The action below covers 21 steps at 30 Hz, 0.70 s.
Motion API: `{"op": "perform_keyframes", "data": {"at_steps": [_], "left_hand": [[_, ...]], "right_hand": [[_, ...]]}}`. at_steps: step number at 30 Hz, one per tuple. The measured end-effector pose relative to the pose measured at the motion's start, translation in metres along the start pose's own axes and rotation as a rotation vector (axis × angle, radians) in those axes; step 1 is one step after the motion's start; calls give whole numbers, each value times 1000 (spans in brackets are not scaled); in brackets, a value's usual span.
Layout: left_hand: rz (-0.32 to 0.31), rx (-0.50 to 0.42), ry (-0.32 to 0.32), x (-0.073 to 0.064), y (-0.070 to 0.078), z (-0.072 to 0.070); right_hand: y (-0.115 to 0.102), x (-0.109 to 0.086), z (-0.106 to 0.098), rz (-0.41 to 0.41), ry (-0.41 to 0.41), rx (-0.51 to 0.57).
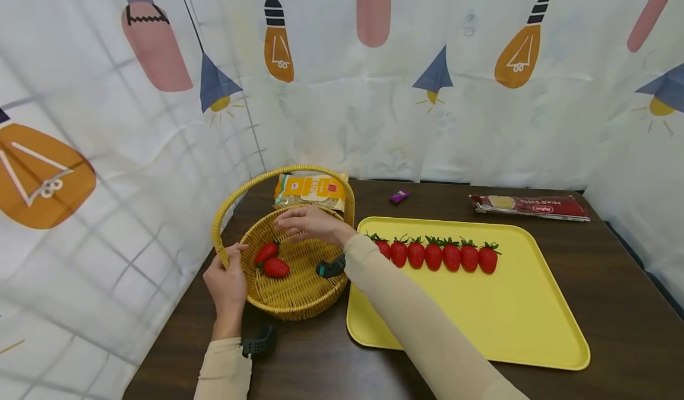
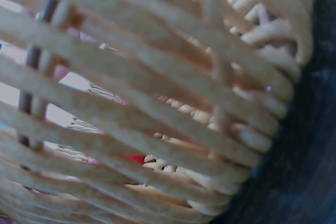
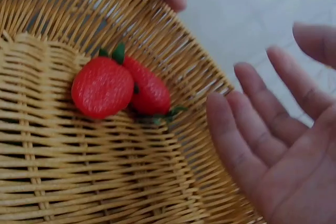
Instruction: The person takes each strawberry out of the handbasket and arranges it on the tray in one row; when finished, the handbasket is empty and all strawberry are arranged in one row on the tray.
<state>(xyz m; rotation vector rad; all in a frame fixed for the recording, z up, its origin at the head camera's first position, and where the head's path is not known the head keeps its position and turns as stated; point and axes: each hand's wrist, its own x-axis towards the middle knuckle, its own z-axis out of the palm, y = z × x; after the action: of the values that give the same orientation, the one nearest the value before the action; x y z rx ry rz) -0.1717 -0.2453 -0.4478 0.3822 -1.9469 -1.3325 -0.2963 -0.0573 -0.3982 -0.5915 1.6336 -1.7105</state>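
A yellow wicker basket [image 1: 299,313] with a tall arched handle stands at the left of the table. My left hand [image 1: 227,284] grips its left side where the handle meets the rim. Two red strawberries lie inside against the left wall; the right wrist view shows one rounder strawberry [image 3: 102,88] touching a slimmer strawberry [image 3: 149,92]. Above the basket's inside hovers my right hand [image 1: 312,225], fingers loosely extended, holding nothing. The left wrist view is filled by the woven wall [image 2: 131,77], and the left hand itself is out of that view.
Right of the basket lies a yellow tray [image 1: 507,329] bearing a row of several strawberries [image 1: 433,256]. Behind the basket is an orange-and-clear food packet [image 1: 315,191]. A small purple wrapped sweet [image 1: 399,196] and a long red packet [image 1: 534,206] lie behind the tray.
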Motion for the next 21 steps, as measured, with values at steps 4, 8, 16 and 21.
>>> {"op": "perform_keyframes", "data": {"at_steps": [4, 8, 16, 21], "left_hand": [[-4, -12, 7, 1, 1, 1], [-8, -29, 9, 2, 0, 2], [-11, -29, 3, 1, -1, 1], [-8, -22, 1, 1, 0, 0]], "right_hand": [[6, 4, 1, -54, -16, -74], [12, 6, 3, -64, 5, -182], [23, 4, 8, -23, -4, -409], [26, 3, 7, -11, -87, -497]]}}
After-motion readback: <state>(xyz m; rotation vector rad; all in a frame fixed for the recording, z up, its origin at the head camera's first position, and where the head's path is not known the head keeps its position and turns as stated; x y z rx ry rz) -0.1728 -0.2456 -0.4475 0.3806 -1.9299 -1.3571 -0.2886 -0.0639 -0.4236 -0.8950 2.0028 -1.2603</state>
